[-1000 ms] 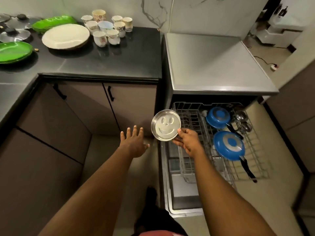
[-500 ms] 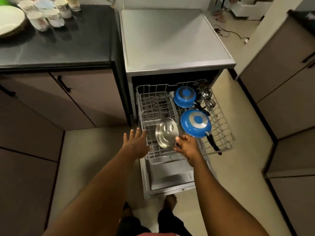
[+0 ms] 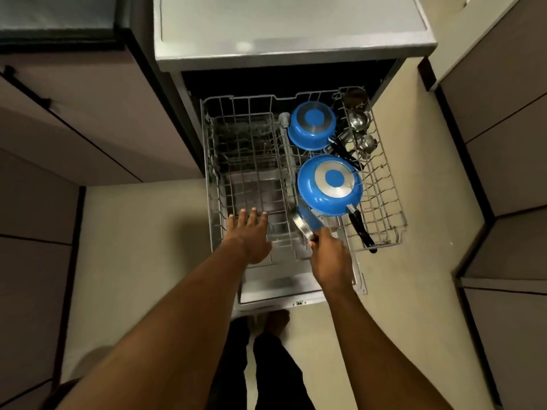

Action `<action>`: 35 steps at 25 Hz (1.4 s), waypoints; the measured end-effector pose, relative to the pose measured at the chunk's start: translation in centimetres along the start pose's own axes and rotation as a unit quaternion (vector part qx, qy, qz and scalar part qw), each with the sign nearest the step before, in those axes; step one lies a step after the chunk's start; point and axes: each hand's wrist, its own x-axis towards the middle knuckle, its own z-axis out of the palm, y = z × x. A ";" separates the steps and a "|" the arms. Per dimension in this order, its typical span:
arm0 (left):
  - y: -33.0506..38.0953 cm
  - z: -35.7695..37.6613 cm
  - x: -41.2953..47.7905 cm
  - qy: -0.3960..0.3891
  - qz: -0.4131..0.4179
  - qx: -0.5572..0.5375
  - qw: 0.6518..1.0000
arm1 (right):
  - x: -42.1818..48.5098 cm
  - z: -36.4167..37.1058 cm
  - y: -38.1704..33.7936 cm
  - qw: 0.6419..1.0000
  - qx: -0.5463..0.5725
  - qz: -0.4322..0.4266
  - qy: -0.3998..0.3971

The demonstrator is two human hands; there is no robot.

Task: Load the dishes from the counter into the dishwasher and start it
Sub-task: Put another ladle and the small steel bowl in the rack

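Note:
The dishwasher [image 3: 293, 51] stands with its door down and its wire rack [image 3: 384, 202] pulled out. My right hand [image 3: 328, 255] grips a small steel plate [image 3: 305, 224] by its rim, tilted on edge over the rack's front middle, just below a blue pan [image 3: 330, 184]. My left hand [image 3: 250, 235] hovers open, fingers spread, over the rack's front left. A second blue pan [image 3: 312, 125] lies upside down further back. Steel cups [image 3: 359, 119] sit at the rack's back right.
Brown cabinets [image 3: 88, 128] flank the dishwasher on the left and more cabinets [image 3: 503, 113] on the right. The dark counter edge [image 3: 59, 37] shows top left. My feet [image 3: 275, 324] stand on the beige floor by the lowered door [image 3: 266, 294].
My view swung from the counter down onto the dishwasher. My right hand carried the steel plate down to the rack's front and turned it on edge; my left hand moved over the rack.

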 end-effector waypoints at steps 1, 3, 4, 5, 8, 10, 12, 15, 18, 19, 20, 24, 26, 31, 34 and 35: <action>0.1 0.6 1.1 -0.008 -0.002 -0.001 1.000 | 0.2 0.8 0.1 0.999 -0.043 -0.009 -0.007; 0.0 1.3 2.4 -0.012 -0.003 0.003 1.000 | 0.3 1.6 0.1 0.995 -0.092 -0.027 -0.004; 0.0 1.8 3.3 -0.015 -0.004 0.001 1.000 | 0.7 2.4 0.2 0.994 -0.109 -0.030 -0.007; -0.1 2.4 4.4 -0.018 -0.003 0.002 1.000 | 1.2 3.2 0.3 0.992 -0.124 -0.031 -0.007; -0.6 3.7 6.5 -0.024 0.001 0.010 1.000 | 1.5 4.6 0.1 0.984 -0.170 -0.034 0.027; -0.8 3.8 7.4 -0.025 0.009 0.015 1.000 | 1.7 5.7 0.4 0.980 -0.170 -0.038 0.099; -0.8 3.8 7.7 -0.025 0.014 0.020 0.999 | 1.7 6.3 0.8 0.979 -0.117 -0.013 0.168; -0.9 3.6 7.8 -0.030 0.019 0.020 0.999 | 1.8 6.0 1.0 0.975 -0.034 0.033 0.216; -1.0 3.3 8.2 -0.032 0.027 0.024 0.999 | 2.2 6.0 1.0 0.980 -0.066 0.022 0.189; -1.0 3.3 8.4 -0.032 0.028 0.026 0.999 | 2.5 6.3 1.0 0.982 -0.087 0.011 0.168; -1.0 3.4 8.6 -0.033 0.029 0.027 0.999 | 2.8 6.6 0.9 0.983 -0.108 -0.003 0.146; -1.1 4.1 9.4 -0.038 0.026 0.030 0.998 | 3.4 8.2 0.2 0.977 -0.196 -0.044 0.067; -1.1 4.5 9.8 -0.041 0.025 0.030 0.998 | 3.9 8.7 0.0 0.972 -0.226 -0.050 0.029; -1.2 4.9 10.0 -0.037 0.021 0.042 0.998 | 5.5 9.4 0.2 0.979 -0.197 -0.038 -0.020; -1.3 5.4 9.6 -0.033 0.019 0.047 0.998 | 6.1 9.8 0.2 0.980 -0.191 -0.041 -0.038; -1.5 5.6 9.7 -0.031 0.018 0.051 0.998 | 6.2 9.9 0.2 0.980 -0.191 -0.039 -0.046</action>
